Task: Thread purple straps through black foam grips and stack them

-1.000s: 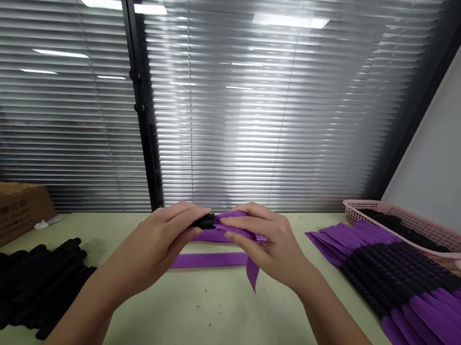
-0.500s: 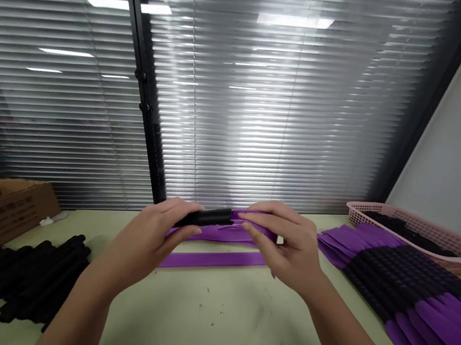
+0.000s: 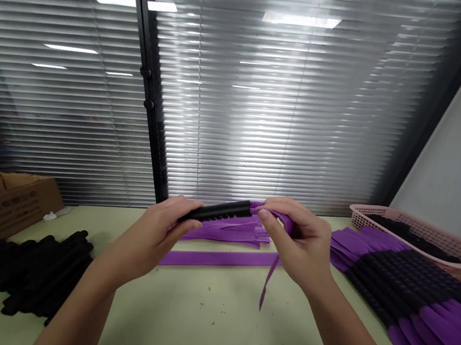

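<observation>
My left hand (image 3: 163, 232) is closed round the left end of a black grip sleeve (image 3: 221, 212) with finger ridges on its lower side. At the sleeve's right end, purple webbing strap (image 3: 256, 206) comes out, and my right hand (image 3: 296, 242) pinches it between thumb and fingers. A loose tail of the strap hangs below the right hand. Both hands hold the sleeve and strap above the table, the sleeve tilted slightly up to the right. Beneath lie a flat purple strap (image 3: 211, 257) and a pile of purple straps (image 3: 225, 230).
Black sleeves (image 3: 48, 271) are heaped at the left beside a cardboard box (image 3: 25, 206). On the right, purple straps fitted with black sleeves (image 3: 401, 283) lie in a row. A pink basket (image 3: 432, 233) with black items stands behind them. Window blinds (image 3: 255, 129) rise at the back.
My right hand has moved a little right, and more of the sleeve shows between the hands. The sleeve tilts up more at its right end, and a strap tail now hangs down.
</observation>
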### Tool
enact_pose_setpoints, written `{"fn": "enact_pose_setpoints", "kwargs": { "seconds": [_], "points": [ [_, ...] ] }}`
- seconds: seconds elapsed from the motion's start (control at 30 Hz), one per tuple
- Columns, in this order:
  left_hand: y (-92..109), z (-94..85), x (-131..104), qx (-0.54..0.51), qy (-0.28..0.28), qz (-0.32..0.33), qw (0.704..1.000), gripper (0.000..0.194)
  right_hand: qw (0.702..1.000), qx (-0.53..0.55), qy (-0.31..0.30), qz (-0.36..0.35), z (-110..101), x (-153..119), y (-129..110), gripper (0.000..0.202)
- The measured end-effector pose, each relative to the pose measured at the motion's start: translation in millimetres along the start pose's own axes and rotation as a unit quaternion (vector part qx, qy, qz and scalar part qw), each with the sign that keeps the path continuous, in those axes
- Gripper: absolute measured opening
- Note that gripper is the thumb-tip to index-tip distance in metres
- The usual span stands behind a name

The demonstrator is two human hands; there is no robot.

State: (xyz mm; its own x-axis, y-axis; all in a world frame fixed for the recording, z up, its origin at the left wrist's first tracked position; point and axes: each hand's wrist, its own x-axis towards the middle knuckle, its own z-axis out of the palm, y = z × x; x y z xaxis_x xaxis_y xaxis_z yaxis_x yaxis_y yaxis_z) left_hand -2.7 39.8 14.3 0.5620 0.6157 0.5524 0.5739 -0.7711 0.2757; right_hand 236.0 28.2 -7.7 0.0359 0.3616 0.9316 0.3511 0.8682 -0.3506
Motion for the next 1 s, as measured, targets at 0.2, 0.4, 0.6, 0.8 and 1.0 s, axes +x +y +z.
{"fn": "enact_pose_setpoints", "kwargs": {
  "seconds": [0.2, 0.4, 0.6, 0.8, 1.0],
  "points": [
    [5, 2.9, 0, -0.028, -0.029, -0.024, 0.999, 0.028, 1.000, -0.012, -0.001, 0.025, -2, 0, -3, 0.009],
    [5, 5.9, 0, -0.011, -0.027, -0.044, 0.999, 0.029, 0.995, -0.072, -0.053, 0.051, -9, 5, 2, 0.006],
    [3, 18.2, 3, 0.043, -0.021, -0.083, 0.995, 0.032, 0.954, -0.262, -0.144, -0.032, -11, 4, 10, 0.030],
    [7, 31.6, 6, 0.000, -0.032, -0.064, 0.997, 0.031, 0.908, -0.284, -0.308, -0.017, 1, -6, 6, 0.042],
    [4, 22.1, 1, -0.038, 0.033, -0.042, 0.998, 0.045, 0.915, -0.192, -0.342, 0.090, -4, 0, 9, 0.019]
  ]
}}
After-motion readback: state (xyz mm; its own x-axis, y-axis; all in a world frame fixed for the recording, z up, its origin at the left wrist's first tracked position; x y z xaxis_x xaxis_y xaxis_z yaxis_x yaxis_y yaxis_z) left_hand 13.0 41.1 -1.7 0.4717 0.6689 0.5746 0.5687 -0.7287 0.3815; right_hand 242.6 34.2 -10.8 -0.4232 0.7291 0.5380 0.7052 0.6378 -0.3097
